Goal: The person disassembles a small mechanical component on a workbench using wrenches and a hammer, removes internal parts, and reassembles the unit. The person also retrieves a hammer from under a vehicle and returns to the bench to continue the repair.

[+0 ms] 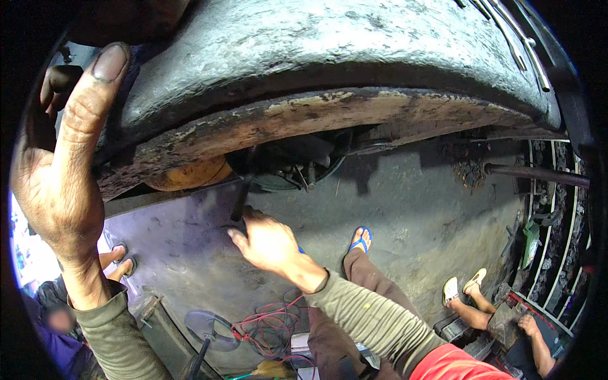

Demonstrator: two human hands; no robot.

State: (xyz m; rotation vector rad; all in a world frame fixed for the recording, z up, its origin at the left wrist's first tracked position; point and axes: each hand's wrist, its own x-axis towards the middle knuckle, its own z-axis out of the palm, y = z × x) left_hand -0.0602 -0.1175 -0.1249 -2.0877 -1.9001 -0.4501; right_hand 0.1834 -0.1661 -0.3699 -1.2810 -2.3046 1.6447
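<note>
Before me curves a large grey, scuffed panel (316,44) with a worn brown rim (329,114). At the far left, my left hand (63,171) is raised beside its dark edge, thumb stretched upward. Its other fingers curl at a dark thing, mostly hidden, that I cannot make out. My right hand (272,244) is lower, below the rim, with thumb and forefinger apart and nothing visible between them. Just above its forefinger ends a dark bar (243,196); whether they touch, I cannot tell. Behind the bar sits a dark round part (297,168), beside a yellow rounded piece (196,174).
A red and black cable (269,326) lies coiled on the grey floor (405,196) near a round disc (209,329). One person's feet (123,259) show at left; another person's legs (475,304) are at right. A metal pipe (538,174) juts in by white rails (551,228).
</note>
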